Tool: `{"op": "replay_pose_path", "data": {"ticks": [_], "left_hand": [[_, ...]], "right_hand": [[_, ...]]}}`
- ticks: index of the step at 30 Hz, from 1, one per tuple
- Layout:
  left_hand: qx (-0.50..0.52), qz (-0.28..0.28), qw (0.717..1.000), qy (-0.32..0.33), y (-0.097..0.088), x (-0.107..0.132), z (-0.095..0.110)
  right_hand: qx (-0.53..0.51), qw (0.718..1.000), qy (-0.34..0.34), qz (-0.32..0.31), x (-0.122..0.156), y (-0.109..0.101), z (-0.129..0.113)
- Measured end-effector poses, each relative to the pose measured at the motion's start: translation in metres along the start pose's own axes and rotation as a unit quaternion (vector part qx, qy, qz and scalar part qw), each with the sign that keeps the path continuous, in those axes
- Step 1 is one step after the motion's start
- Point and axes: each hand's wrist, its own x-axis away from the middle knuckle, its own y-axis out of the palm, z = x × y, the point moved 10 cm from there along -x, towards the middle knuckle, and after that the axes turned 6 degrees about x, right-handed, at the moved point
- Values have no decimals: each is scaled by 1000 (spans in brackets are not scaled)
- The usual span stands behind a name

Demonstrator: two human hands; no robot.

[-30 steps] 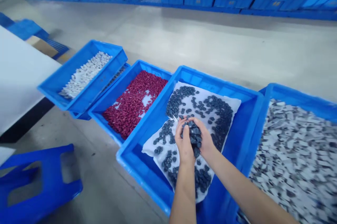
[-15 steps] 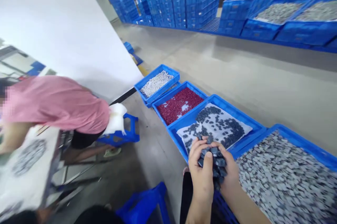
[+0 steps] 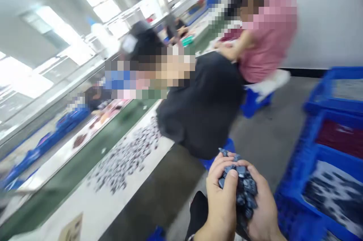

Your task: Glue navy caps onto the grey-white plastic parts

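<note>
A heap of small dark, shiny pieces lies cupped between my two hands, held up in front of me. My left hand curves round the heap's left side, its thumb resting on top of the pieces. On the other side my right hand closes round the heap, its palm under and beside them. Some pieces stick up above the fingertips. What the pieces are exactly, I cannot make out. Many similar dark pieces are spread over the white work table to the left, blurred by motion.
A person in black leans over the table, and a person in pink sits beyond. Blue crates holding dark and red pieces line the right. A green belt strip runs along the table. Cardboard lies near its front edge.
My view has swung left from the crates to the work table. Both hands still hold the dark pieces together. The crates have shifted to the right edge, and the person in black has come into view.
</note>
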Motion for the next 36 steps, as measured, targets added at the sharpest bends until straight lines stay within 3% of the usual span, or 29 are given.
{"op": "replay_pose_path", "data": {"ticks": [4,7,10,15,18,21,25,29,31,34,36], "left_hand": [[54,203,978,5,-175,11,11],[112,314,943,12,-290,27,8],[153,416,896,26,-393,50,4],[184,545,815,74,-547,90,-20],[176,598,777,90,-634,108,-52],[153,633,753,94,-711,116,-89],[103,623,772,72,-785,107,-127],[48,561,825,43,-820,98,-138],[29,530,847,35,-826,99,-135],[13,491,870,35,-826,103,-127],[-9,468,883,29,-823,104,-124]], "right_hand": [[99,980,106,-134,41,105,133],[146,955,169,-196,75,161,233],[185,921,217,-266,111,210,326],[239,848,287,-375,174,268,479],[265,810,297,-430,201,290,566],[298,785,269,-472,210,305,643],[357,793,173,-462,191,310,715],[412,785,73,-456,180,307,738],[450,754,-10,-478,182,310,733],[501,660,-173,-533,193,316,720],[514,615,-233,-550,195,315,717]]}}
